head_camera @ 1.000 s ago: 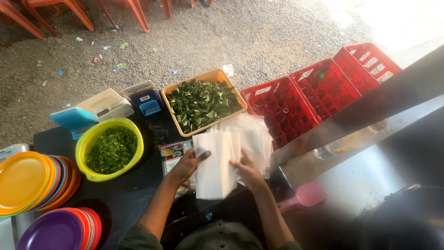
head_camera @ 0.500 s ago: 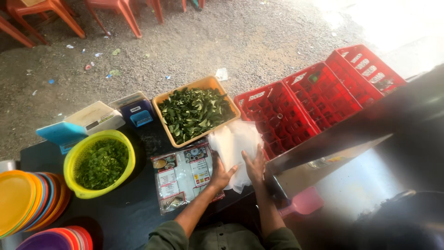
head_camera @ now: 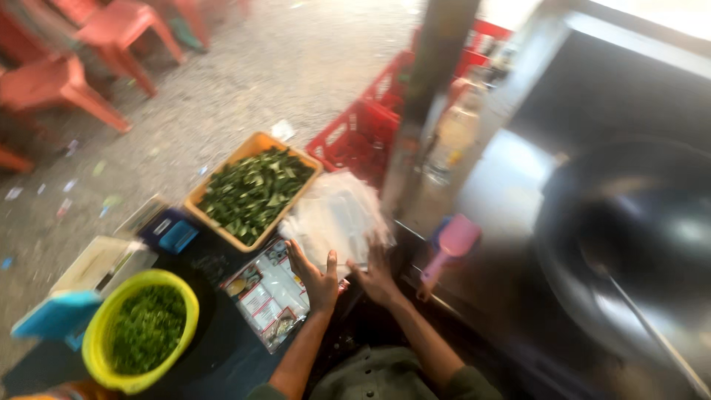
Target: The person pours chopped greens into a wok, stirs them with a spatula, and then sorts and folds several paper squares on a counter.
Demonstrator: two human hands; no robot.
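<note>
A stack of white paper sheets [head_camera: 337,215] lies on the dark table, to the right of the leaf tray. My left hand [head_camera: 315,272] rests at its near left edge, fingers spread, partly over a clear printed packet [head_camera: 268,296]. My right hand [head_camera: 376,270] lies flat at the stack's near right corner. Neither hand grips anything that I can see. The picture is blurred by head motion.
An orange tray of dark green leaves [head_camera: 252,189] and a yellow-green bowl of chopped greens [head_camera: 141,333] sit on the table. Red crates [head_camera: 355,137], a post [head_camera: 422,104], a pink scoop [head_camera: 448,248] and a large dark wok [head_camera: 629,244] are to the right.
The view has swung right, bringing the wok and post in. The folded sheets held up a second ago now lie flat on the table; both hands rest at their near edge.
</note>
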